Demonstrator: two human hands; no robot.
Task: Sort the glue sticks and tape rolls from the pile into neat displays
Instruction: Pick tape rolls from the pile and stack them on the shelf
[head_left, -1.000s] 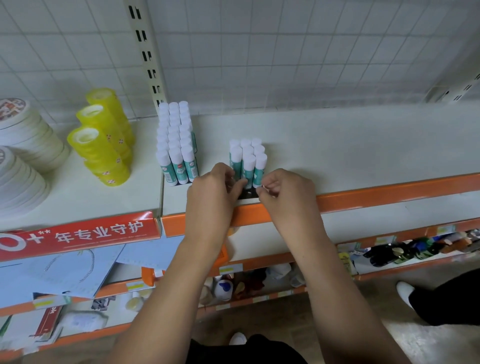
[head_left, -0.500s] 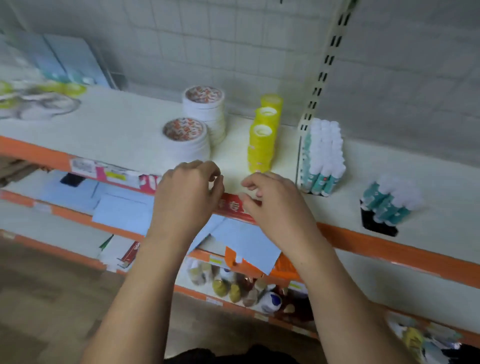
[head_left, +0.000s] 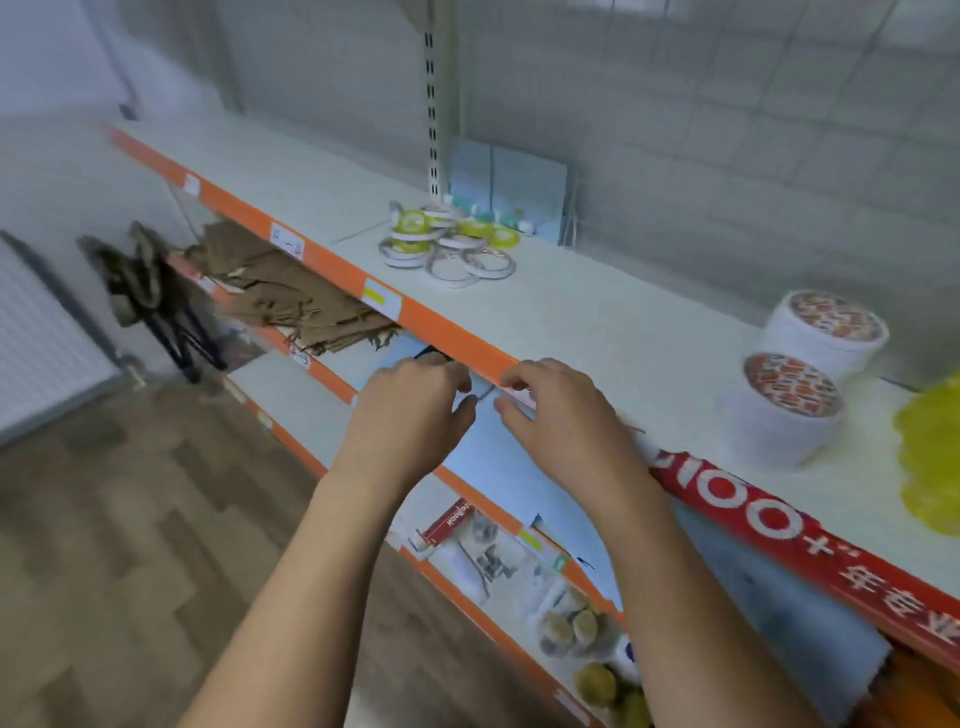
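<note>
A loose pile of tape rolls and glue sticks (head_left: 451, 240) lies at the back of the white shelf (head_left: 597, 322), far ahead of my hands. Two neat stacks of white tape rolls (head_left: 795, 410) stand at the right, with yellow tape rolls (head_left: 930, 457) blurred at the right edge. My left hand (head_left: 410, 410) and my right hand (head_left: 561, 415) hover side by side in front of the shelf's orange front rail (head_left: 441, 327). The fingers of both are loosely curled and hold nothing. No sorted glue sticks are in view.
Pale blue boxes (head_left: 506, 187) lean against the wire back wall behind the pile. A red banner (head_left: 779, 525) covers the rail at the right. Lower shelves hold brown paper bags (head_left: 291, 291), blue sheets and small goods. Wood floor lies to the left.
My hands have let go of the glue stick block and moved left along the shelf front. The view has swung left, so the glue sticks are out of sight and the pile has appeared.
</note>
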